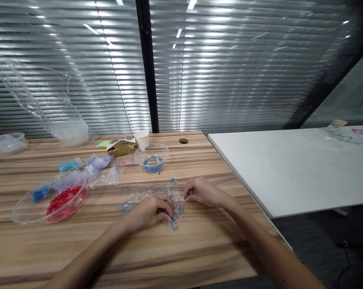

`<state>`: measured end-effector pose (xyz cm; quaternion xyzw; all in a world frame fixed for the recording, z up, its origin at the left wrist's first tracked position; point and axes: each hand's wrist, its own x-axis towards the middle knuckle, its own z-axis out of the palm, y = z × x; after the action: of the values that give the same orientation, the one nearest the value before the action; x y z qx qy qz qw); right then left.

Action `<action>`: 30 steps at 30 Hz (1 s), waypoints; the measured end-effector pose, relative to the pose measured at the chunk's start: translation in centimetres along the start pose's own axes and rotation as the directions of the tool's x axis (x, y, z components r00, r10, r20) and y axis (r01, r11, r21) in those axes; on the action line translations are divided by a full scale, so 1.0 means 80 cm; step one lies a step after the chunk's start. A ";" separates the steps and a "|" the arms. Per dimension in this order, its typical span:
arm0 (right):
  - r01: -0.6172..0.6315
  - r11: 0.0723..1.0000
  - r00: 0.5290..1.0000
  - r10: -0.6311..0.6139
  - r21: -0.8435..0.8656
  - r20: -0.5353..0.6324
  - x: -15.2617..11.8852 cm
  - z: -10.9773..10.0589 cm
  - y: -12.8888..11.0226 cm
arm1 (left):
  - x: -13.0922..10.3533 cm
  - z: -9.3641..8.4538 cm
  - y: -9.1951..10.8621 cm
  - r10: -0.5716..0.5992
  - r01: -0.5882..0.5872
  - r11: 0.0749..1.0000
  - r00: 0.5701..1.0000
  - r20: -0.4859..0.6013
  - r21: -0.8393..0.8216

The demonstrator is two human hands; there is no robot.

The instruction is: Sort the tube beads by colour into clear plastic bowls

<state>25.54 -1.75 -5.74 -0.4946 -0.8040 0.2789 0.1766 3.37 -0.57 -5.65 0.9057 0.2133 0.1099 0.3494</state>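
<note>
Many small clear and bluish tube-shaped pieces (136, 195) lie scattered on the wooden table. My left hand (157, 208) is over their right part, thumb and forefinger pinched on a small blue tube piece (173, 219). Just right of the scatter, my right hand (202, 192) is also pinched, with a tiny dark blue piece (185, 198) at its fingertips. A few blue pieces (173, 180) lie at the top right of the scatter. Behind the hands stands a round clear bowl (166, 154) with blue pieces in it.
At left, a large clear bowl (19, 212) holds red pieces (64, 200) and a blue packet (40, 194). Behind it lie purple bags (97, 164), a turquoise packet (70, 165) and a gold wrapper (121, 147). A paper cup (142, 140) stands near the back; a white table (290, 168) adjoins at right.
</note>
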 end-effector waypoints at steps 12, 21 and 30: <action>0.083 0.995 0.991 -0.089 -0.061 -0.098 0.000 0.009 0.000 | -0.002 0.010 0.004 -0.007 0.007 1.000 1.000 0.006 -0.019; 0.075 0.997 0.948 -0.067 0.014 -0.311 0.006 0.010 -0.009 | -0.004 0.017 0.009 0.019 -0.020 0.998 1.000 -0.017 -0.066; 0.111 0.979 0.842 -0.001 0.171 -0.539 0.019 0.018 -0.012 | -0.003 0.011 0.014 -0.115 0.095 0.982 0.987 -0.115 -0.163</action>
<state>23.35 -1.18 -6.27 -0.5092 -0.7054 0.2019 0.4499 3.81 -1.97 -5.52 0.8542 0.2729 0.1639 0.4110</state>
